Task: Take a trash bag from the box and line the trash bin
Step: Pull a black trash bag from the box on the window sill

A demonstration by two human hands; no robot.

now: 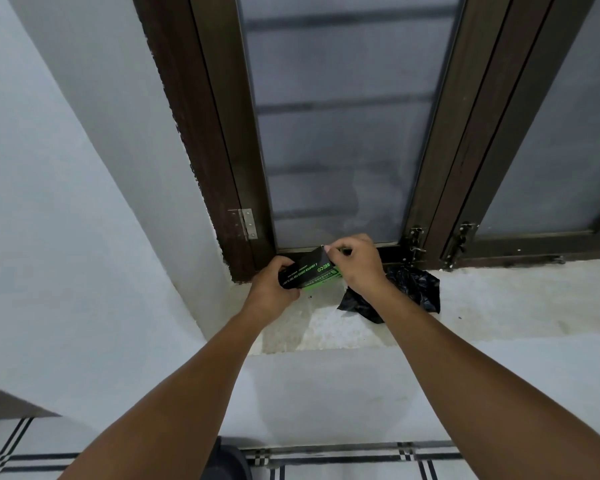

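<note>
A black and green trash bag box (307,273) rests on the white window sill (499,303), close to the dark window frame. My left hand (274,284) grips its left end. Fingers of my right hand (355,261) pinch the box's upper right flap. Just right of my right wrist, a crumpled black trash bag (414,289) lies on the sill. No trash bin shows in this view.
A brown-framed frosted window (343,116) rises behind the sill, with a hinge (246,223) at left and latches (418,242) at right. White walls close in on the left. A plaid-patterned surface (343,462) lies below.
</note>
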